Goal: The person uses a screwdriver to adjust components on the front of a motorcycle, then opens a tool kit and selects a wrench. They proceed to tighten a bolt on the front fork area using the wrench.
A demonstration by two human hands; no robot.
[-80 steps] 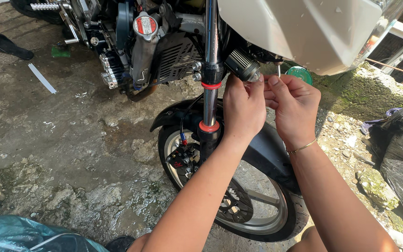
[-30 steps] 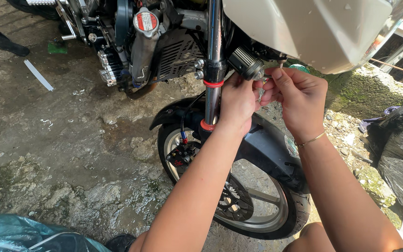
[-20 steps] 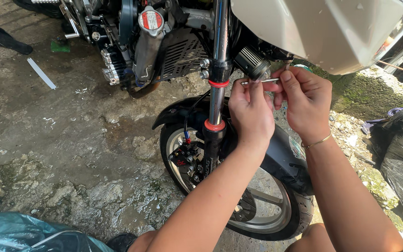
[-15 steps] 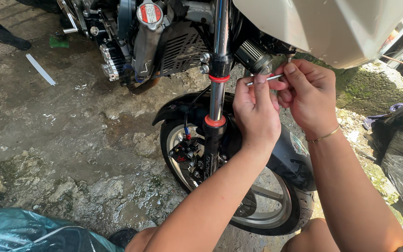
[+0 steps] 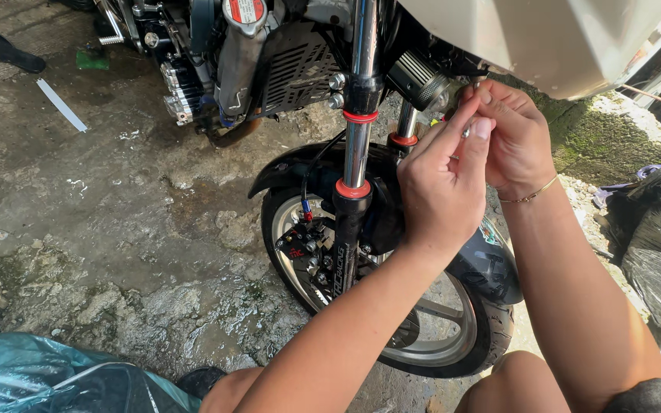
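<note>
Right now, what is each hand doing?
Left hand: fingers pinched by the small lamp; what it grips cannot be told.
Right hand: curled shut there too.

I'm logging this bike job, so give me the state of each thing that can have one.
Left hand: raised, fingers pinched by the auxiliary light.
Right hand: raised, fingertips meeting the left's.
Auxiliary light: mounted beside the fork, unlit.
Front wheel: fitted, on the ground.
Radiator cap: on.

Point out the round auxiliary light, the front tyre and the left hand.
Round auxiliary light [image 5: 420, 79], head view, on its ribbed black housing.
Front tyre [image 5: 496, 340], head view, on the rubber sidewall at lower right.
Left hand [image 5: 441, 183], head view, on its back.
</note>
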